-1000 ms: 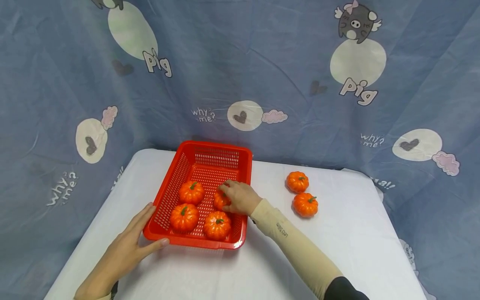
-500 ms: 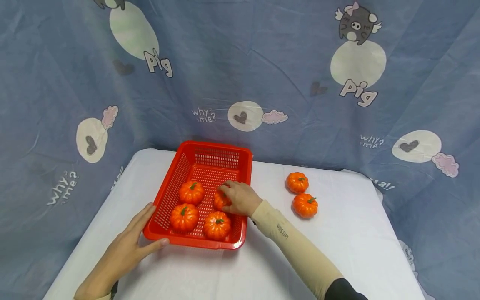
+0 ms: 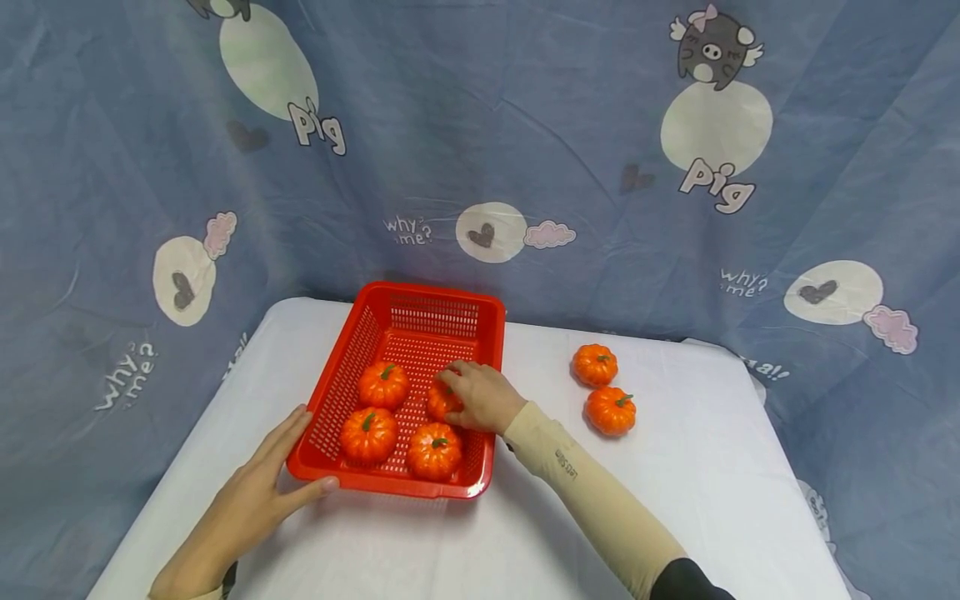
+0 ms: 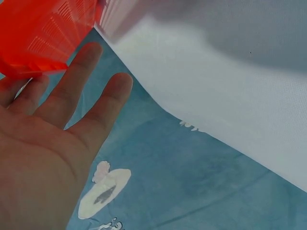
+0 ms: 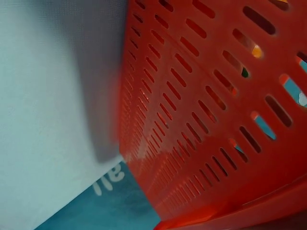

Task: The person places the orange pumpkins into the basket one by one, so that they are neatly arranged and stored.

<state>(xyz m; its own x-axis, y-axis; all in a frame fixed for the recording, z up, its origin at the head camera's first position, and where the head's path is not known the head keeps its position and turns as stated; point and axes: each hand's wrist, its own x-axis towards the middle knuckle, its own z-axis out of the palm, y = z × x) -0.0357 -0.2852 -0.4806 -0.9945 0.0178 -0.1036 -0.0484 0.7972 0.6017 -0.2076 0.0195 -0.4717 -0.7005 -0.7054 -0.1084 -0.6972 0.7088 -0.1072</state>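
A red slotted plastic basket sits on the white-covered table. Fingers and thumb spread fairly straight, my left hand rests at the basket's near left corner; the left wrist view shows its fingers at the red rim. Inside the basket, my right hand grips a small orange pumpkin, partly covered by the fingers. Three more pumpkins lie in there: one to its left, one at the near left, one just in front. Only the basket's outer wall fills the right wrist view, hiding that hand.
Two more orange pumpkins, a farther one and a nearer one, stand close together on the table right of the basket. A blue printed cloth hangs behind the table and at its sides. The white table cover spreads out in front.
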